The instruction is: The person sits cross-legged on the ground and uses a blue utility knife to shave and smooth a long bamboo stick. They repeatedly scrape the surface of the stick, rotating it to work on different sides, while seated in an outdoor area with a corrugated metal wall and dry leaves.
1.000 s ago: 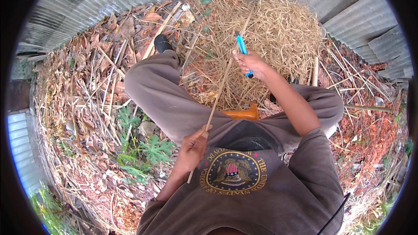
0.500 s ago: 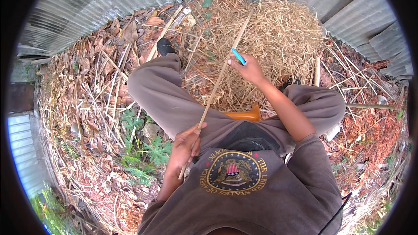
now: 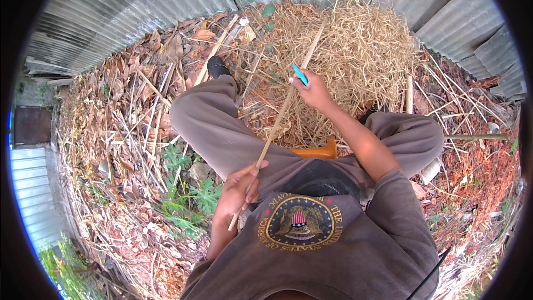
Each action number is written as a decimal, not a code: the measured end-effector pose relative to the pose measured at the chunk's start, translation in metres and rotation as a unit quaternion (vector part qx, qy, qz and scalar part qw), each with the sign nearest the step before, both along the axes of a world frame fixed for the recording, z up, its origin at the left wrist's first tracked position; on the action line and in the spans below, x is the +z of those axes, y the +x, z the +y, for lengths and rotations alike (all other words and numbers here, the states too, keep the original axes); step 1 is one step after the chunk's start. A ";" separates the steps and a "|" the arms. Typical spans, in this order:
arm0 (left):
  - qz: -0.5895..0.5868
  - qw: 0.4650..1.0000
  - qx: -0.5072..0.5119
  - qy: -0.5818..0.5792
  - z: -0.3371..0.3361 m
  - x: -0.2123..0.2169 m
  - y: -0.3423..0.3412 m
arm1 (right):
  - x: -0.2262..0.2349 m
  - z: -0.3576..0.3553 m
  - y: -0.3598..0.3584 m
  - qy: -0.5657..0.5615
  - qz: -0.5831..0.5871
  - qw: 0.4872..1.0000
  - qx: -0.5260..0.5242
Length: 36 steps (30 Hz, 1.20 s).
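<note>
A long, thin strip of split bamboo (image 3: 276,124) slants from near my waist up to the dry straw. My left hand (image 3: 240,190) is closed round its lower part, and the near end pokes out below my palm. Farther up, my right hand (image 3: 315,91) grips a slim bright-blue tool (image 3: 300,74), its tip pointing up and left; whether it is a cutter or a pen I cannot make out. The tool and fingers are at the strip's edge. An orange, curved handle (image 3: 316,150) rests by my lap, and the rest of it is hidden.
A heap of dry straw (image 3: 361,50) lies between and beyond my bent legs. Dead leaves and loose sticks (image 3: 150,105) cover the ground to the left. Corrugated metal sheets (image 3: 139,0) stand along the back. Green plants (image 3: 205,194) grow beside my left arm.
My right hand and the blue tool have moved slightly down along the strip, and the tool's tilt has shifted. The left hand keeps its hold. The whole view has shifted slightly.
</note>
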<state>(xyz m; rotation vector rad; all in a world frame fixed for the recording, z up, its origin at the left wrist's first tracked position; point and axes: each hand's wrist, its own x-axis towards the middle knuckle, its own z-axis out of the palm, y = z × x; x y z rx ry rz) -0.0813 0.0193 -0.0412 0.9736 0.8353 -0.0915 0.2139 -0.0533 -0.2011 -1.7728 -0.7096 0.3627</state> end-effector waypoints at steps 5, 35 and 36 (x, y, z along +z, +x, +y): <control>-0.016 0.999 0.007 -0.035 0.012 -0.004 -0.028 | 0.015 -0.018 -0.005 0.091 0.316 0.943 -0.054; -0.265 0.910 -0.236 0.216 0.014 0.023 0.093 | 0.187 -0.041 -0.005 0.289 0.181 0.935 -0.100; -0.260 0.913 -0.267 0.170 0.016 0.025 0.110 | 0.190 -0.047 -0.002 0.287 0.173 0.935 -0.114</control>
